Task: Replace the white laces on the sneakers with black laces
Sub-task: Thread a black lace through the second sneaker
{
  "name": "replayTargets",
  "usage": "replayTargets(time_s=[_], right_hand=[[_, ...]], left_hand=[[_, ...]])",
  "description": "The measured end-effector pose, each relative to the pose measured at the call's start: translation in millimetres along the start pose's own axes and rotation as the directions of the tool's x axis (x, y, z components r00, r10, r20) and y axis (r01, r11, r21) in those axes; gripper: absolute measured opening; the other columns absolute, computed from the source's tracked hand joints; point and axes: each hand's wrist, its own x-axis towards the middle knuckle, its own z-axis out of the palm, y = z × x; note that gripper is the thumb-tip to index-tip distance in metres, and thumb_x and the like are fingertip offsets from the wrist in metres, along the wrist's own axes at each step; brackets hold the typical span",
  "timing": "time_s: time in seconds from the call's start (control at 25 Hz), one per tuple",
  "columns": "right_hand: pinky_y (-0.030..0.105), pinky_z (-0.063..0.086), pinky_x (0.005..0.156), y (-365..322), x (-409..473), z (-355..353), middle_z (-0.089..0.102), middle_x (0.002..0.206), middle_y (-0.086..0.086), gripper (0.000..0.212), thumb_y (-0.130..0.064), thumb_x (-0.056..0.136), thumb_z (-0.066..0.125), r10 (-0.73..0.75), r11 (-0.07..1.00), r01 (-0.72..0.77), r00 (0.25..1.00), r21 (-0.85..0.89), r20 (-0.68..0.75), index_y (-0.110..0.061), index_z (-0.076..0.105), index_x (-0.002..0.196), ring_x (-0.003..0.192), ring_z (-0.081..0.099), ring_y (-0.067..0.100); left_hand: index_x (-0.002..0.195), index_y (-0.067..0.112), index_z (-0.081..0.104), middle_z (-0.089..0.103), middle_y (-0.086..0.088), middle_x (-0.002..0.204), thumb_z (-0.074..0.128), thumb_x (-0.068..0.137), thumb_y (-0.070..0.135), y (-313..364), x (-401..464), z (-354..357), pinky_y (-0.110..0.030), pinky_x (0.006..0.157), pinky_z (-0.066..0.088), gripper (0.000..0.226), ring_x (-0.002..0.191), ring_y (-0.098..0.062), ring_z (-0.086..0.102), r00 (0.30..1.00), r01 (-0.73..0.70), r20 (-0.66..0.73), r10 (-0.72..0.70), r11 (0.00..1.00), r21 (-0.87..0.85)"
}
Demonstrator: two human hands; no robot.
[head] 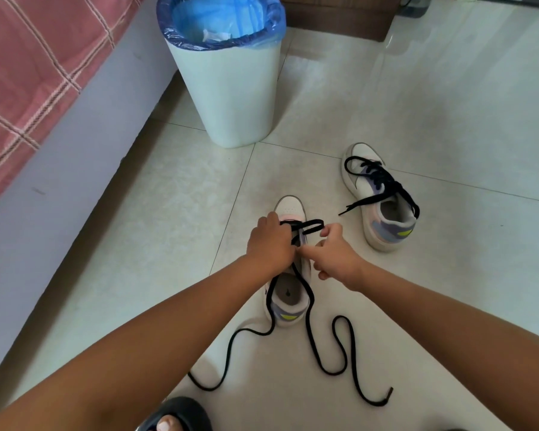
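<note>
Black lace (pixel 305 227) runs taut between my two hands over the forefoot of the near sneaker (pixel 290 209), which stands on the tiled floor (pixel 168 228) with its white toe pointing away from me. My left hand (pixel 269 244) curls down over the eyelet area, fingers closed on the lace at its left end, while my right hand (pixel 333 256) pinches the lace's right end between thumb and forefinger, the other fingers folded under. From beneath my hands the lace's two loose tails drop past the shoe's open collar and grey-and-yellow heel; one trails across the tiles toward my left forearm, the other snakes in loops to my right and ends near the floor's near edge. The second sneaker (pixel 380 197) sits well apart to the right and farther from me, toe also pointing away, with its own dark lace (pixel 383 181) already criss-crossed through the eyelets and the ends lying slack over its sides. Beyond both shoes, toward the far left of the floor, stands a pale waste bin (pixel 230 88) lined with a blue bag (pixel 221 20). A bed with a pink checked cover (pixel 28 73) borders the floor's left edge. My toe in a black sandal (pixel 174 415) shows at the bottom edge.
</note>
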Motion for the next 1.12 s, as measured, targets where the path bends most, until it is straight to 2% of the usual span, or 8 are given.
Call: replayTargets(time_s=[0.2,0.28,0.36,0.48,0.6,0.76,0.96,1.12], right_hand=[[0.026,0.036,0.047,4,1,7,0.044,0.075,0.003,0.034,-0.01,0.08,0.064,-0.092,0.99,0.09,0.996,-0.108,-0.016,-0.017,0.033,0.091,0.059,0.039,0.013],[0.03,0.038,0.052,8,4,12,0.045,0.076,0.005,0.035,-0.013,0.079,0.066,-0.116,0.989,0.103,0.986,-0.103,-0.121,-0.019,0.032,0.081,0.061,0.04,0.015],[0.03,0.037,0.054,10,7,14,0.042,0.077,0.006,0.039,-0.015,0.079,0.069,-0.098,0.995,0.088,0.97,-0.055,-0.222,-0.02,0.03,0.076,0.063,0.037,0.017],[0.029,0.035,0.051,9,9,16,0.037,0.074,0.004,0.038,-0.012,0.078,0.066,-0.056,0.998,0.05,0.953,-0.026,-0.299,-0.019,0.029,0.073,0.059,0.035,0.016],[0.027,0.034,0.049,9,10,14,0.036,0.071,0.002,0.03,-0.015,0.081,0.064,-0.015,1.0,0.014,0.94,-0.005,-0.34,-0.012,0.034,0.084,0.056,0.035,0.015],[0.025,0.03,0.048,8,6,13,0.033,0.07,-0.001,0.036,-0.019,0.082,0.065,-0.018,1.0,0.01,0.95,-0.029,-0.311,-0.015,0.03,0.075,0.058,0.034,0.013],[0.024,0.028,0.05,5,-7,18,0.038,0.073,-0.003,0.027,-0.019,0.087,0.059,-0.13,0.974,0.082,0.965,-0.212,-0.229,-0.009,0.035,0.094,0.06,0.035,0.01],[0.027,0.032,0.054,4,-20,18,0.046,0.076,0.002,0.009,-0.014,0.089,0.051,-0.356,0.83,0.298,0.934,-0.471,-0.038,-0.013,0.043,0.092,0.06,0.04,0.015]], left_hand=[[0.102,0.003,0.063,0.047,-0.016,0.114,0.053,0.093,0.031,-2,10,6,-0.033,0.08,0.04,0.031,0.107,-0.031,0.048,0.998,0.018,0.057,-0.011,0.993,-0.119],[0.084,0.008,0.061,0.054,-0.009,0.092,0.052,0.094,0.028,-4,4,3,-0.028,0.07,0.037,0.025,0.09,-0.025,0.052,0.997,0.006,0.071,0.014,0.963,-0.27],[0.07,0.015,0.049,0.048,0.0,0.071,0.052,0.095,0.025,-9,-7,-2,-0.025,0.059,0.032,0.027,0.071,-0.016,0.046,0.993,0.025,0.117,0.024,0.916,-0.401],[0.067,0.016,0.048,0.043,0.004,0.063,0.057,0.092,0.024,-20,-31,-6,-0.022,0.055,0.03,0.028,0.057,-0.009,0.038,0.978,0.105,0.208,0.026,0.797,-0.594],[0.072,0.016,0.057,0.049,0.006,0.064,0.06,0.091,0.023,-26,-59,-9,-0.017,0.057,0.034,0.021,0.057,-0.006,0.04,0.955,0.106,0.276,0.112,0.739,-0.665],[0.073,0.016,0.059,0.05,0.013,0.06,0.061,0.09,0.022,-40,-81,-19,-0.01,0.054,0.036,0.019,0.055,-0.001,0.042,0.94,0.103,0.295,0.172,0.681,-0.725],[0.078,0.013,0.059,0.061,0.012,0.07,0.061,0.09,0.026,-51,-88,-10,-0.017,0.066,0.047,0.018,0.065,-0.001,0.054,0.914,0.195,0.379,0.145,0.662,-0.724],[0.081,0.011,0.059,0.069,-0.002,0.081,0.052,0.095,0.022,-65,-88,-9,-0.03,0.085,0.05,0.019,0.082,-0.012,0.063,0.918,0.343,0.395,0.019,0.459,-0.819]])
